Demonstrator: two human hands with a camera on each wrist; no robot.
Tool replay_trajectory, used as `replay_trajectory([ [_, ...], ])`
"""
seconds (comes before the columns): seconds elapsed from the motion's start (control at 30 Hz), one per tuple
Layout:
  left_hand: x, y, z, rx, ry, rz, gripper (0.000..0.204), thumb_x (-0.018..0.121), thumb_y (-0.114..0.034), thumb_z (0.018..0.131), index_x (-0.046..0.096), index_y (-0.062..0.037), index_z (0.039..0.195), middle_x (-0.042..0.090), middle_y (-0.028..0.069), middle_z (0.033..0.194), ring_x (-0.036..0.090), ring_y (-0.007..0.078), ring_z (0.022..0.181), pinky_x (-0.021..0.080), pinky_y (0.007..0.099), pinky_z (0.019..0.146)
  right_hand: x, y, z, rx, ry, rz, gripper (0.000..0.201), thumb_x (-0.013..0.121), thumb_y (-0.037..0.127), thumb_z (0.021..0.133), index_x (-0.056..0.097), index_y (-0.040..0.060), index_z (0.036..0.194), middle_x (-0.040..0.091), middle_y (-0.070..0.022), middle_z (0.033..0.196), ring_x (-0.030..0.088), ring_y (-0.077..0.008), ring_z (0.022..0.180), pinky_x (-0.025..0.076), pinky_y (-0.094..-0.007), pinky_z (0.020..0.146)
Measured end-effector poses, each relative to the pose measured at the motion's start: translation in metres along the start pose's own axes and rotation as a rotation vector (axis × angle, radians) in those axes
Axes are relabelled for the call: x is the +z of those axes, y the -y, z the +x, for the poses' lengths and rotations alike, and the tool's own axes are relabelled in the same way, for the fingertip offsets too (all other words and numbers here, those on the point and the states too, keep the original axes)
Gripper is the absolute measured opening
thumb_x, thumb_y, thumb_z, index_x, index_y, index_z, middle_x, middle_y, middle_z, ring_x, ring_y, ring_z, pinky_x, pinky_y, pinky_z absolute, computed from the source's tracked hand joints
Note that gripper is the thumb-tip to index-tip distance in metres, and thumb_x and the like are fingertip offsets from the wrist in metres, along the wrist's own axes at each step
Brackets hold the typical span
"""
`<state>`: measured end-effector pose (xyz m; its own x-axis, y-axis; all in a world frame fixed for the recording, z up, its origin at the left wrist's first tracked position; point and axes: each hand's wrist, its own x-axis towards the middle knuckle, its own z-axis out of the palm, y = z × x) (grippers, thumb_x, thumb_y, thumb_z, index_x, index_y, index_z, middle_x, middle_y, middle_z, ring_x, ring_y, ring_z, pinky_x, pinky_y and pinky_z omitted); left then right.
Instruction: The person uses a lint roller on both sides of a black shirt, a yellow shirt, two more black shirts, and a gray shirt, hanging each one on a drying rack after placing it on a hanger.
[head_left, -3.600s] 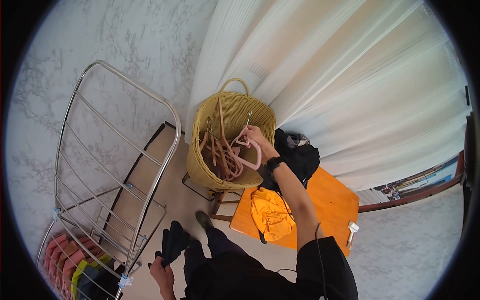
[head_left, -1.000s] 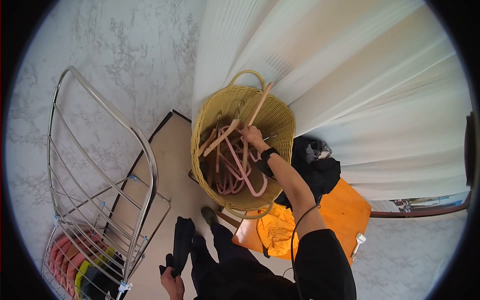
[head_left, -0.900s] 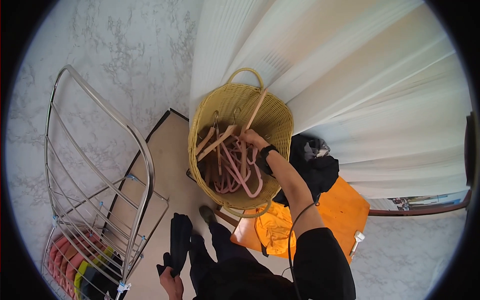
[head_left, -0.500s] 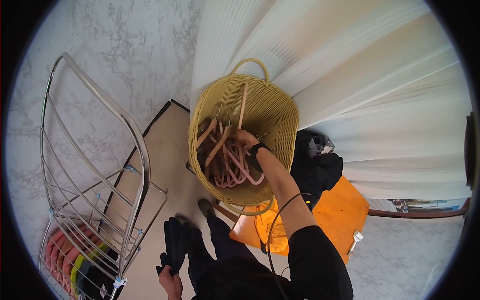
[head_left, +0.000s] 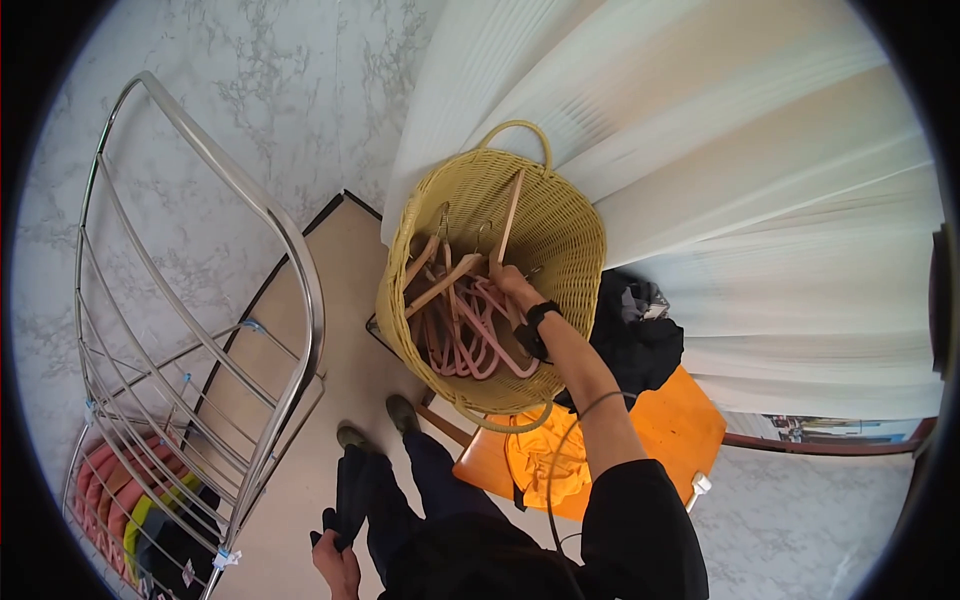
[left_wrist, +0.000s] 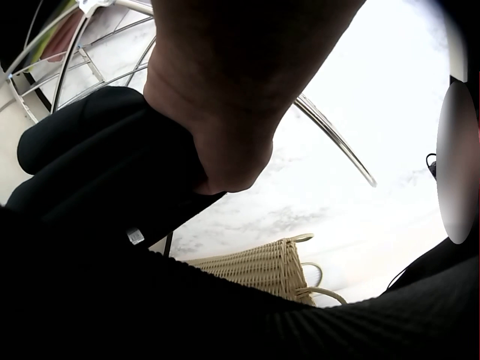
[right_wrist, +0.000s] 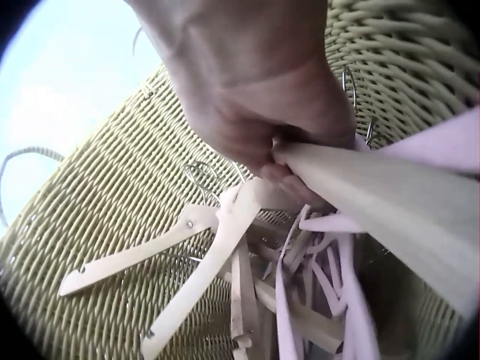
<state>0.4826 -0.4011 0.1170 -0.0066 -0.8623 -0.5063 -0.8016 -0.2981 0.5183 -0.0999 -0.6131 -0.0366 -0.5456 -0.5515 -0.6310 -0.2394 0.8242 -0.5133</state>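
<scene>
Inside a yellow wicker basket (head_left: 570, 220), my right hand (head_left: 515, 287) grips a wooden hanger (head_left: 511, 215), whose pale arm slants up past the fingers. The right wrist view shows the fingers curled round this hanger's bar (right_wrist: 390, 202). Below and beside the hand lie more wooden hangers (right_wrist: 202, 277) and several pink hangers (right_wrist: 360, 315), tangled together. Low at the left, my left hand (head_left: 337, 565) holds a dark garment (head_left: 350, 495) that hangs in folds beside my leg. In the left wrist view the dark cloth (left_wrist: 97, 165) bears a small white label; the fingertips are hidden.
A chrome drying rack (head_left: 300, 250) stands at the left, with pink, yellow-green and dark clothes (head_left: 130, 490) low behind its bars. Right of the basket are black clothes (head_left: 645, 345), an orange garment (head_left: 545, 460) and a wooden table (head_left: 660, 430). A white curtain (head_left: 720, 200) hangs behind.
My right hand held a pink hanger at first; it now grips a wooden one, which sits slightly lower in the basket than a second ago. The left hand keeps the dark garment.
</scene>
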Motion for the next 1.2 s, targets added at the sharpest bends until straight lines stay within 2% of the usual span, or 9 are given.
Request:
replay_trajectory([
  [0.2,0.003,0.0,0.005,-0.004,0.029,-0.021,0.005,0.057,0.002,0.071,0.057,0.0041,0.076,0.059,0.0262,0.07,0.059,0.0474,0.075,0.046,0.0448,0.066,0.03,-0.008,-0.003,0.013,-0.088,-0.056,0.065,0.035,0.052,0.097,0.071,-0.0025,0.095,0.07,-0.0227,0.086,0.07,-0.0361,0.083,0.052,-0.0442,0.074],
  [0.4,0.006,-0.001,0.005,0.029,-0.049,-0.064,0.007,0.052,0.003,0.069,0.055,0.0055,0.075,0.054,0.0246,0.063,0.056,0.0429,0.064,0.042,0.0434,0.061,0.06,-0.034,0.04,-0.056,-0.378,0.099,0.055,0.045,0.044,0.097,0.069,-0.0054,0.093,0.068,-0.0164,0.078,0.067,-0.027,0.066,0.053,-0.0423,0.062],
  [0.5,0.004,0.003,0.004,-0.017,-0.051,-0.051,0.008,0.052,0.003,0.068,0.055,0.0059,0.074,0.054,0.0253,0.064,0.057,0.0439,0.065,0.043,0.0442,0.062,0.057,-0.036,0.057,-0.055,-0.19,-0.091,0.052,0.042,0.041,0.099,0.066,-0.0055,0.099,0.067,-0.0162,0.08,0.068,-0.0263,0.07,0.053,-0.0416,0.06],
  [0.57,0.007,0.009,0.002,0.008,-0.054,-0.033,0.008,0.052,0.003,0.068,0.056,0.006,0.074,0.054,0.0253,0.064,0.057,0.0442,0.065,0.043,0.0444,0.062,0.055,-0.032,0.062,0.236,-0.031,0.452,0.049,0.039,0.037,0.101,0.063,-0.0053,0.106,0.066,-0.0174,0.084,0.068,-0.0261,0.074,0.055,-0.0404,0.06],
  [0.7,0.015,0.012,0.005,-0.013,-0.03,-0.009,0.008,0.053,0.003,0.067,0.056,0.0062,0.074,0.054,0.0258,0.064,0.056,0.0456,0.066,0.042,0.0445,0.062,0.053,-0.03,0.073,0.156,0.077,0.363,0.05,0.037,0.038,0.102,0.061,-0.0052,0.107,0.065,-0.0193,0.085,0.067,-0.0263,0.072,0.057,-0.0389,0.06],
  [0.77,0.018,0.01,0.007,0.004,-0.033,-0.011,0.009,0.053,0.003,0.067,0.056,0.0062,0.074,0.054,0.026,0.064,0.056,0.0457,0.066,0.042,0.0444,0.062,0.052,-0.035,0.079,-0.141,-0.057,0.023,0.05,0.037,0.038,0.103,0.06,-0.0059,0.103,0.066,-0.0176,0.081,0.066,-0.0263,0.067,0.058,-0.0383,0.062],
  [0.9,0.02,0.005,0.011,-0.006,-0.016,-0.016,0.009,0.054,0.003,0.067,0.057,0.0062,0.074,0.055,0.0264,0.064,0.056,0.046,0.066,0.042,0.0444,0.062,0.065,-0.031,0.074,-0.023,-0.3,0.075,0.049,0.039,0.038,0.103,0.059,-0.006,0.093,0.065,-0.0168,0.076,0.064,-0.0294,0.064,0.055,-0.0409,0.059],
  [1.07,0.018,0.006,0.012,-0.028,-0.011,-0.003,0.01,0.054,0.004,0.067,0.058,0.0064,0.076,0.057,0.0266,0.066,0.058,0.0462,0.069,0.044,0.0445,0.064,0.063,-0.001,0.043,-0.399,-0.824,0.184,0.041,0.051,0.031,0.099,0.054,-0.0068,0.081,0.061,-0.0195,0.069,0.063,-0.0353,0.063,0.047,-0.0438,0.058],
  [1.2,0.018,0.002,0.013,-0.005,-0.001,0.032,0.012,0.055,0.004,0.067,0.059,0.0068,0.078,0.058,0.0264,0.067,0.059,0.046,0.07,0.045,0.0442,0.066,0.032,0.014,0.039,-0.433,-0.736,0.17,0.032,0.052,0.024,0.096,0.056,-0.0067,0.087,0.062,-0.0183,0.07,0.061,-0.0312,0.059,0.048,-0.0404,0.058],
])
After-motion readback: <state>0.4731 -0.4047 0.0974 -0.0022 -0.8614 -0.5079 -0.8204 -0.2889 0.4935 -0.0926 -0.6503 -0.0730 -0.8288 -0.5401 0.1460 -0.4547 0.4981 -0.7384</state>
